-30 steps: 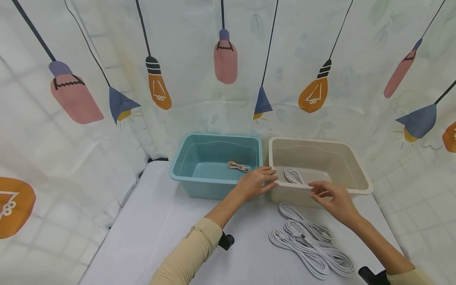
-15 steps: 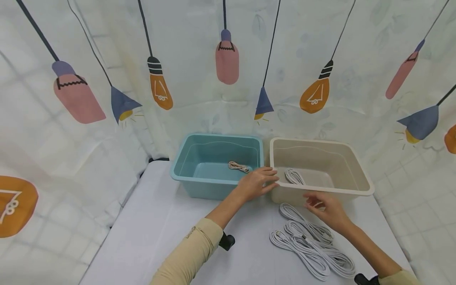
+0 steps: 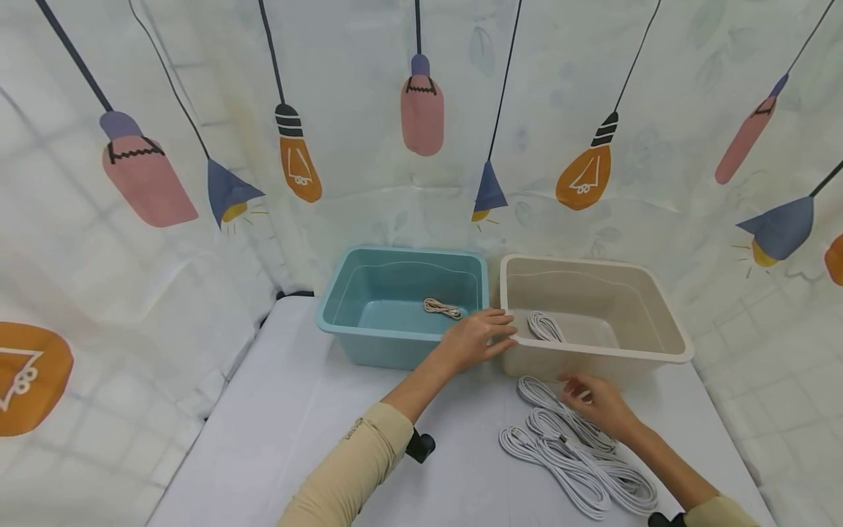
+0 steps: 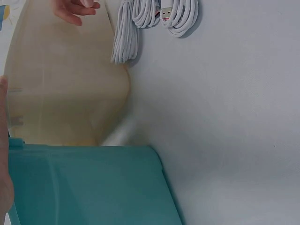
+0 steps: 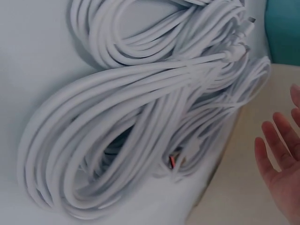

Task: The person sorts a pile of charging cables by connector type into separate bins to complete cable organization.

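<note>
My left hand [image 3: 469, 340] rests at the near-left corner of the beige bin [image 3: 632, 364], beside the teal bin [image 3: 382, 351]. Its fingers are fairly straight and reach over the beige rim. Loosely bent fingers show on my right hand [image 3: 596, 404], which holds nothing and hovers in front of the beige bin, above the far end of several coiled white cables [image 3: 593, 468]. The right wrist view shows these coiled cables [image 5: 108, 108] close up, with a USB plug [image 4: 166, 14] visible in the left wrist view.
Inside the teal bin lies a small tan bundled cord [image 3: 441, 308]. One coiled white cable [image 3: 545, 326] sits in the beige bin. A white cloth covers the table [image 3: 283, 432], and a lamp-patterned curtain [image 3: 369, 168] hangs behind the bins.
My right hand has drawn back from the beige bin's front rim, down and slightly left toward the cables on the table. The left hand stays at the bin corner.
</note>
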Available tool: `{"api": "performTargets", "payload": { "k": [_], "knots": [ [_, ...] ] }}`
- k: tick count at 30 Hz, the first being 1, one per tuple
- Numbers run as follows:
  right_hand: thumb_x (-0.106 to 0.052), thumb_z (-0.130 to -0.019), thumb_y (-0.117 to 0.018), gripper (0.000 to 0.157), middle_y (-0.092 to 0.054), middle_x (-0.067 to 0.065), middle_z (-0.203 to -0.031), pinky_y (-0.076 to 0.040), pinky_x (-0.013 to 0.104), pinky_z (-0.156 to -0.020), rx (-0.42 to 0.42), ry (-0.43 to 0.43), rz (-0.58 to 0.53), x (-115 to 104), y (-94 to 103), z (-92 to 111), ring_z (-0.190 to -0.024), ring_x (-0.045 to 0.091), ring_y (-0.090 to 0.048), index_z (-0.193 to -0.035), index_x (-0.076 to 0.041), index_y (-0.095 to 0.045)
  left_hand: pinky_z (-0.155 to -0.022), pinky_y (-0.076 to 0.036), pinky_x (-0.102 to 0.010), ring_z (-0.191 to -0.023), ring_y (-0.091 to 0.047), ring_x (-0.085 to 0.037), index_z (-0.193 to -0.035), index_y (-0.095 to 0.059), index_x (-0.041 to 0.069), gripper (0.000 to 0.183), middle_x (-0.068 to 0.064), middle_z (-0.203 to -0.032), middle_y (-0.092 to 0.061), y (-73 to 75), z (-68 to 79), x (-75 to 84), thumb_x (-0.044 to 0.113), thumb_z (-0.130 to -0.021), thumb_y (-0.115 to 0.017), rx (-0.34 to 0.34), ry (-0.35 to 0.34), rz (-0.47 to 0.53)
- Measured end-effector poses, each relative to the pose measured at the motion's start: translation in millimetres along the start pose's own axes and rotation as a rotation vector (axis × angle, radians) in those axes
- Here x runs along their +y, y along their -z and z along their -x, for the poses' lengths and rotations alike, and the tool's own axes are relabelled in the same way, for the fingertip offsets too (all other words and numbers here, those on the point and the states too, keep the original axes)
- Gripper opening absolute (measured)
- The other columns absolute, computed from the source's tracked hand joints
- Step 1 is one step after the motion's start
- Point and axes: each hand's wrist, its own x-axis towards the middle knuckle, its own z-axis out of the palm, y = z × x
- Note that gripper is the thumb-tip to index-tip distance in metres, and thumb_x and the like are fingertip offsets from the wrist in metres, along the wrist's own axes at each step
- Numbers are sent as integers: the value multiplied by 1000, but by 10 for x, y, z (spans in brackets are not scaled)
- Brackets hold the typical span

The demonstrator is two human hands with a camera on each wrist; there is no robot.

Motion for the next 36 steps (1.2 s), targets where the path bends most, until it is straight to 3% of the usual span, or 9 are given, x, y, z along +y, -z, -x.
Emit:
{"api": "performTargets", "payload": {
  "k": [3,12,23,36],
  "knots": [
    [1,-88,-81,29,-73,0,-89,-59,25,-63,-26,-24,-15,52,-47,33,-80,2,-65,-114,5,-71,-113,-52,-35,-134,-64,-27,-125,-79,9,30,-9,-137,-71,0,0,-5,27,-101,-75,3,-5,-1],
    [-1,-83,-86,28,-69,-4,-83,-59,27,-61,-35,22,-22,207,-202,88,-74,2,-63,-107,3,-72,-112,-53,-35,-132,-65,-27,-125,-79,10,30,-10,-136,-72,-9,3,-17,28,-101,-74,6,-21,-6],
    [-12,-86,-88,33,-72,0,-88,-57,27,-64,-136,-137,13,253,-255,146,-74,5,-65,-113,0,-72,-112,-53,-37,-132,-65,-30,-123,-79,8,30,-10,-136,-72,-14,1,-11,26,-100,-76,18,-18,11],
    [-15,-90,-84,32,-74,0,-90,-56,28,-66,-184,-126,28,284,-246,144,-76,3,-64,-116,-1,-71,-113,-52,-35,-132,-66,-28,-123,-80,9,29,-10,-135,-72,-25,5,-8,26,-100,-76,23,-20,-5]
  ]
}}
